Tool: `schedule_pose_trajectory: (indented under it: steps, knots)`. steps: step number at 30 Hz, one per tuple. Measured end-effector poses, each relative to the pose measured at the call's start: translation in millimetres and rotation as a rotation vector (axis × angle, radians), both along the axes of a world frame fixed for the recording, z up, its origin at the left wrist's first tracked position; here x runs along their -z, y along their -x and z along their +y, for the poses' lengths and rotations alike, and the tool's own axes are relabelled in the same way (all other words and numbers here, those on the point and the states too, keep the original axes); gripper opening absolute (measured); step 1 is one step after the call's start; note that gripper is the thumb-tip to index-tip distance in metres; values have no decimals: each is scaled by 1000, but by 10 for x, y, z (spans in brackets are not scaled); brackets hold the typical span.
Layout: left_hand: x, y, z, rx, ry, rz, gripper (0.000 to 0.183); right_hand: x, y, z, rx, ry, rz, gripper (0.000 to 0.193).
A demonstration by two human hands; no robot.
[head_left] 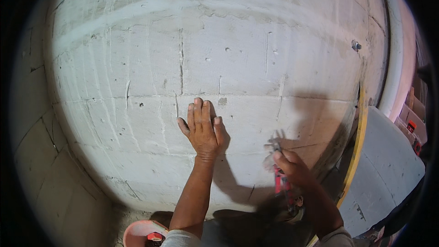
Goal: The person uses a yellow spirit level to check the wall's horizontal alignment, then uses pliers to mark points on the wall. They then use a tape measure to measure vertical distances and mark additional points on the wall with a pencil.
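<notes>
My left hand (202,130) lies flat against the pale block wall (247,64), fingers stretched upward and the thumb side apart. Farther right, my right hand (289,164) is closed round a hand tool with red and dark handles, which looks like pliers (279,176). Its metal head points up, close to the wall, and the two prongs at the top look spread. Motion blurs the tool and part of the hand, so I cannot tell whether it touches the wall. A shadow of my arms falls across the lower wall.
A long yellow bar (355,155) leans at the wall's right side, beside a grey slab (388,164). Higher up, a metal bolt (356,45) sticks out of the wall. A pinkish bucket (135,234) with something red inside stands at the lower left. Another block wall closes the left side.
</notes>
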State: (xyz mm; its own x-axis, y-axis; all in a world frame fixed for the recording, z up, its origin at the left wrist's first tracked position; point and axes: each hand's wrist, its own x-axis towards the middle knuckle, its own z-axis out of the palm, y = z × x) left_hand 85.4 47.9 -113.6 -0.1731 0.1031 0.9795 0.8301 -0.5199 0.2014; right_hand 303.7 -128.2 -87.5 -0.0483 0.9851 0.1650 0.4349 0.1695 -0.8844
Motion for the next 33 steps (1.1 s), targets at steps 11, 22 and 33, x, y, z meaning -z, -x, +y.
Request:
schedule_pose_trajectory:
  steps: [11,22,33]
  knots:
    - [-21,-25,-19,16,-32,-14,49,2426,897,-854,-42,1027,895,49]
    - [13,-11,16,55,-34,12,49,1250,819,-921,-31,569,119,52]
    - [-31,-57,-32,44,-27,-48,47,-1102,838,396,105,-573,-910,33]
